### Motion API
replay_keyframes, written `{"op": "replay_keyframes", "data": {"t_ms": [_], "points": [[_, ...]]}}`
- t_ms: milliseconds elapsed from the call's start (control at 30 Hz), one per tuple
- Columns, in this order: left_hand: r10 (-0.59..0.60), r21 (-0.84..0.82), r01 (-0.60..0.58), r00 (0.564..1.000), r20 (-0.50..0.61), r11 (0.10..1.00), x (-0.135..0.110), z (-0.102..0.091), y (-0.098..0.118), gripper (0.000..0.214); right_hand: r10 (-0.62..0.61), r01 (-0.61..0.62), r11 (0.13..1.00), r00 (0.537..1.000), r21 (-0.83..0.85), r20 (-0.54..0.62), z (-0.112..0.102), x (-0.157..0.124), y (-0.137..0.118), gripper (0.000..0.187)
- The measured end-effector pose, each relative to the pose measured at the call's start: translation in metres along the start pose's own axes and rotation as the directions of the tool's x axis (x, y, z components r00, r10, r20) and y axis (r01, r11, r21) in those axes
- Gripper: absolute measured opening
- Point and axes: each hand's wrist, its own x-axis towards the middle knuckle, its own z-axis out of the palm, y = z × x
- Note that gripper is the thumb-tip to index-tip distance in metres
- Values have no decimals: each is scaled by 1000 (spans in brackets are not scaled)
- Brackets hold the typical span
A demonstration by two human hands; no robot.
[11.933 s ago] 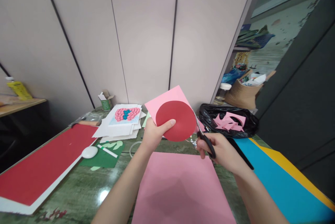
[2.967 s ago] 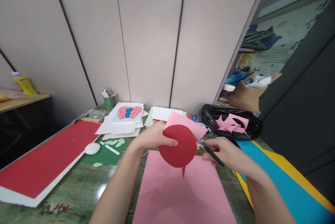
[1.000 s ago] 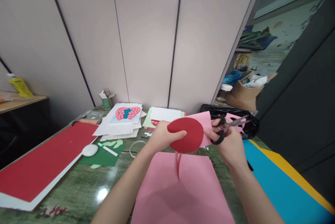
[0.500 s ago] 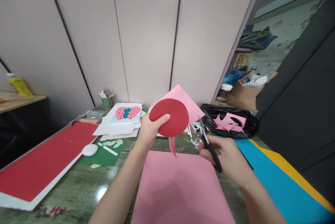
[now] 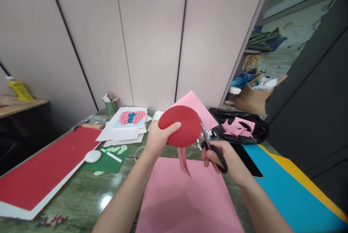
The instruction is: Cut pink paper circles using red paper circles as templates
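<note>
My left hand (image 5: 160, 135) pinches a red paper circle (image 5: 182, 120) together with a pink paper sheet (image 5: 193, 99) behind it, thumb on the red face. Black-handled scissors (image 5: 216, 155) are in my right hand (image 5: 225, 158), fingers in the loops. Their blades lie along the circle's right edge, against the pink sheet. Below the circle dangles a curled, narrow paper strip (image 5: 183, 160). Under both hands a large pink sheet (image 5: 187, 200) lies on the green table (image 5: 114, 193).
Left are a red sheet (image 5: 49, 164), a white spoon-shaped thing (image 5: 92, 156) and green paper (image 5: 108, 166). A black bag (image 5: 261, 124) holding pink scraps (image 5: 239, 127) sits back right. A dark tablet-like slab (image 5: 248, 160) lies on blue sheets (image 5: 288, 186).
The red circle and pink sheet have shifted right and turned slightly. The scissors have moved left, bringing their blades to the circle's right edge. The dangling strip has swung along.
</note>
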Motion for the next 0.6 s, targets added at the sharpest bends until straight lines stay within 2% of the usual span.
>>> {"op": "replay_keyframes", "data": {"t_ms": [233, 433, 600], "points": [[-22, 64, 24, 999, -41, 998, -7, 9, 4, 29, -59, 60, 998, 997, 20, -40, 2, 4, 3, 38], [-15, 79, 16, 1000, -6, 997, -7, 6, 2, 28, -58, 54, 997, 995, -53, -85, 4, 3, 3, 33], [-10, 101, 12, 1000, -21, 995, -6, 5, 2, 28, -59, 49, 995, 993, -91, -100, 4, 5, 4, 31]]}}
